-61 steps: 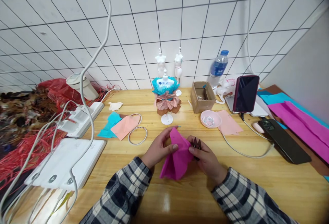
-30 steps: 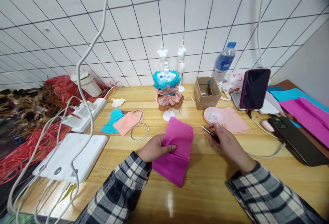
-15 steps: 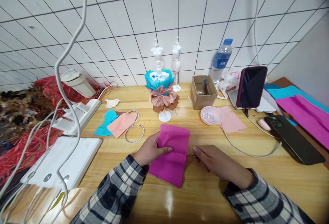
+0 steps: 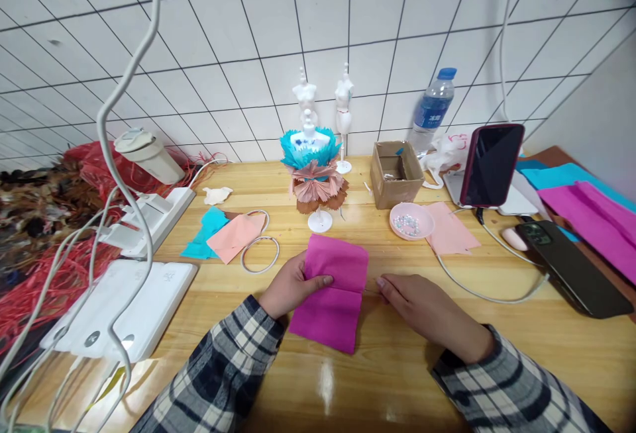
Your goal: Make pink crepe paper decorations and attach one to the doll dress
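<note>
A magenta sheet of crepe paper (image 4: 332,317) with a crease across its middle is held above the table by my left hand (image 4: 293,287). My left thumb lies on top near the crease, the other fingers underneath. My right hand (image 4: 415,304) is closed just right of the sheet, pinching a thin pointed tool (image 4: 370,290) whose tip meets the paper's right edge at the crease. Most of the tool is hidden by my fingers, so its kind cannot be made out. Behind the sheet stands a small white mannequin (image 4: 309,136) dressed in a turquoise, pink and brown paper skirt (image 4: 318,181).
Peach paper pieces (image 4: 236,238) and a bangle-like ring (image 4: 260,255) lie left. At right are a pink bowl of beads (image 4: 411,222), a cardboard box (image 4: 397,178), a standing phone (image 4: 491,165) and a dark phone (image 4: 571,271). A power strip (image 4: 149,221) and cables border the left.
The view has shifted slightly. My left hand keeps its hold on the magenta paper, and my right hand is a touch higher, with less of the thin tool showing.
</note>
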Tool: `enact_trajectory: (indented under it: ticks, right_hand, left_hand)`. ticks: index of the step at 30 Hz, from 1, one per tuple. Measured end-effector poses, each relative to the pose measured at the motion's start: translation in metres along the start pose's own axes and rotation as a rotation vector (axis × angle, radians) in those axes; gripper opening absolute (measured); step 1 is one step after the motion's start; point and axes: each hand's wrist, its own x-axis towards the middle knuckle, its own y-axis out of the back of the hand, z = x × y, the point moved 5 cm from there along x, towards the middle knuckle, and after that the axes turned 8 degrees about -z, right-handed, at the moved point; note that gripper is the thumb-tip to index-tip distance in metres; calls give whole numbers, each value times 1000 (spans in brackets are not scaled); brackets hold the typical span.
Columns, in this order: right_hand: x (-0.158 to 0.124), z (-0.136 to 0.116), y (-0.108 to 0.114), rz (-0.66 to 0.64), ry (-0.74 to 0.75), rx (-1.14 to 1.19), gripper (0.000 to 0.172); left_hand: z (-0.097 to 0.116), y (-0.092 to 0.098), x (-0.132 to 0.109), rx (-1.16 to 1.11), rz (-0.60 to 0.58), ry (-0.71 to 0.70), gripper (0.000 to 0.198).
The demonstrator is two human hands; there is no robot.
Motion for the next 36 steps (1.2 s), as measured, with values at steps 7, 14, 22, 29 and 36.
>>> enact_trajectory:
  ticks: [7,14,22,29,36]
  right_hand:
    - [1,-9,-4,40,17,-64,40]
    - [3,-15,-11,3,43,-106,41]
    - [4,-15,-8,-8,18,-131,39]
    - [4,-14,-6,-2,38,-134,40]
    - [0,-12,-1,12,12,-143,45]
  left_hand:
    - [1,0,1,20,-9,2,40]
    - [1,-1,1,30,-11,-21,42]
    - [6,-3,-1,58,-82,-61,45]
    - [7,-5,-1,188,-158,-96,55]
    - [1,-1,0,131,-119,-131,59]
